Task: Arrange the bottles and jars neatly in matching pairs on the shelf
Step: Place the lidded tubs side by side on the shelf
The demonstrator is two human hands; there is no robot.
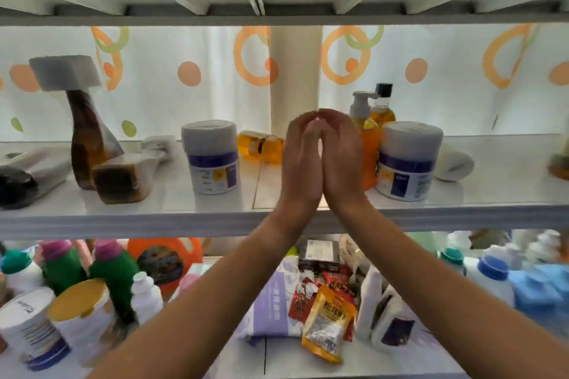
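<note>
Both hands are raised before the glossy white shelf [154,220], the left hand [303,160] and right hand [340,157] pressed flat palm to palm, fingers [300,123] nearly straight with gently bent tips meeting at the top; nothing shows between them. The bottles and jars lie scattered along the shelf behind. A squat round jar [211,157], white plastic with a ribbed lid and a purple band, stands left of the hands, and its twin, the right jar [408,160], stands just right of them. A clear orange bottle [261,146] lies on its side behind the left hand. Beside the right hand stands a translucent orange pump bottle [368,144] with a white pump, and behind that an amber bottle [382,112] with a square black cap. Further left a twisted brown bottle [87,132] with a blocky white cap stands upright, its match [129,175] lying in front, and a dark bottle [27,175] lies at the far left. A white tube [454,164] lies beyond the right jar. A thin curtain [184,86] printed with orange rings and dots hangs behind
</note>
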